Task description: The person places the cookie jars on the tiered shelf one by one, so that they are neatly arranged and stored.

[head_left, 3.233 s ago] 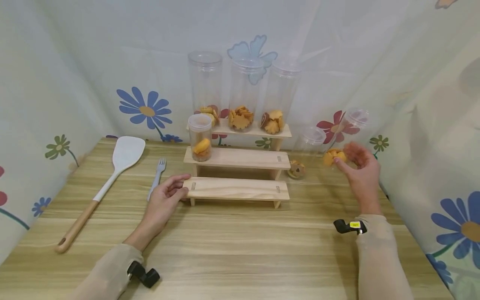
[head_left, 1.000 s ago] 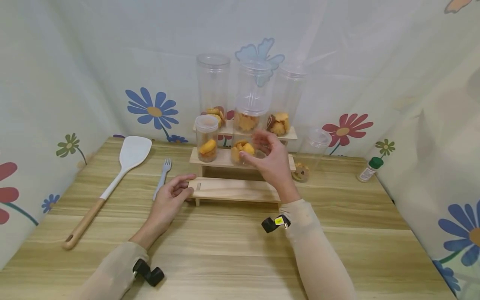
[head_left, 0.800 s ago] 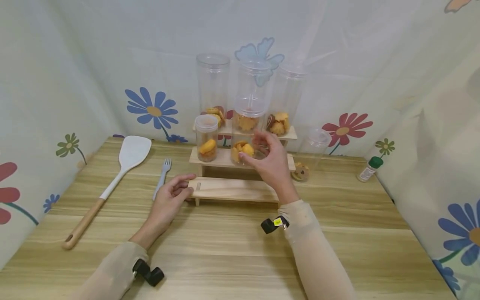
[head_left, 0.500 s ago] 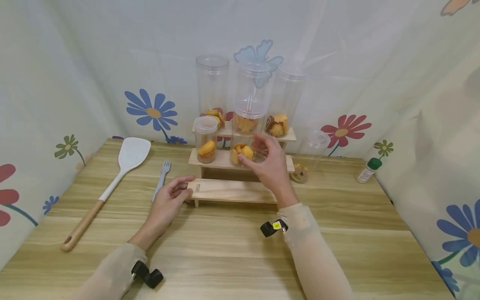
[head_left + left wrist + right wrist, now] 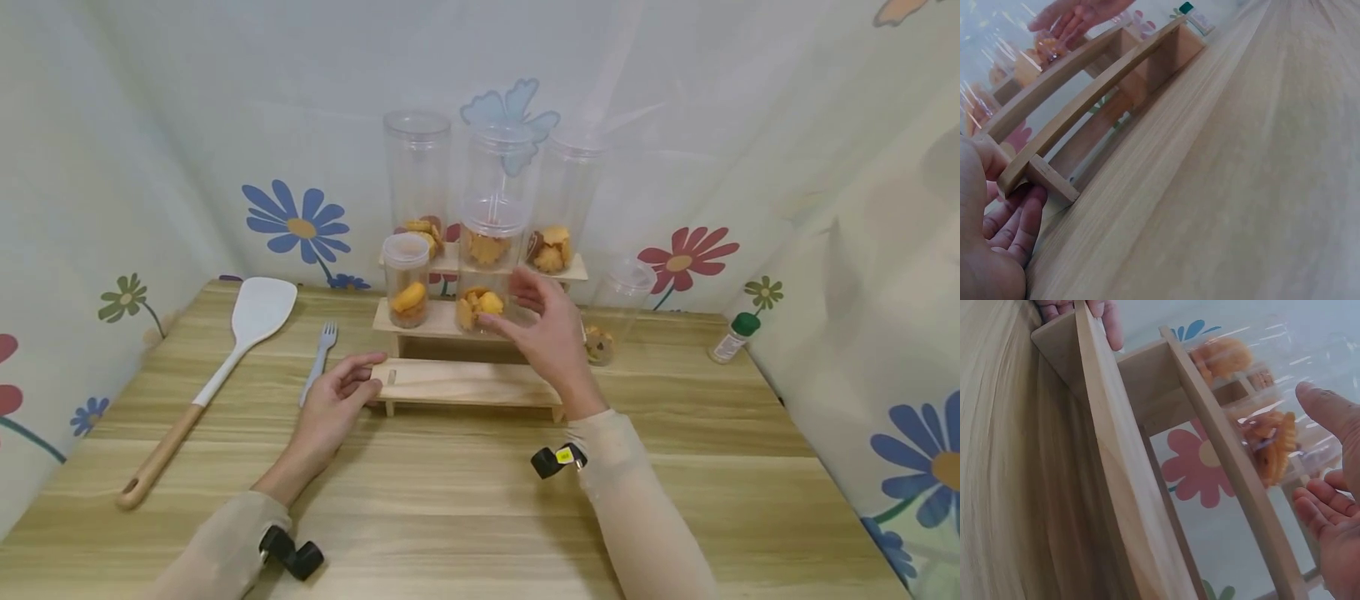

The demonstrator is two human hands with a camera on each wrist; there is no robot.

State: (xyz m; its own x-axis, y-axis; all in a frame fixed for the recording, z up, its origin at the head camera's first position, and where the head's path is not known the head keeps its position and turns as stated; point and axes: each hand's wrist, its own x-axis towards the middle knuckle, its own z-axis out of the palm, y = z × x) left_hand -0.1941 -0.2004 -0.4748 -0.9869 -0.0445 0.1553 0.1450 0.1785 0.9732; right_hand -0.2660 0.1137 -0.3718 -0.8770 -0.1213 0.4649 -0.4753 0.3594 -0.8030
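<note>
A three-tier wooden display stand stands at mid-table. My left hand grips the left end of its bottom step; in the left wrist view, curled fingers reach under the board. A clear lidded jar of yellow cookies stands upright on the middle step. My right hand is just right of it, thumb and fingers spread apart beside the jar in the right wrist view. Left of it on the same step is a smaller cookie jar. Three tall cookie jars, one being the left jar, line the top step.
Another clear jar of cookies stands on the table right of the stand. A green-capped shaker bottle is at the far right. A white spatula with a wooden handle and a grey fork lie at left.
My right hand has brought the cookie jar from the right onto the middle step, then loosened and shifted slightly right of it. My left hand has stayed on the bottom step.
</note>
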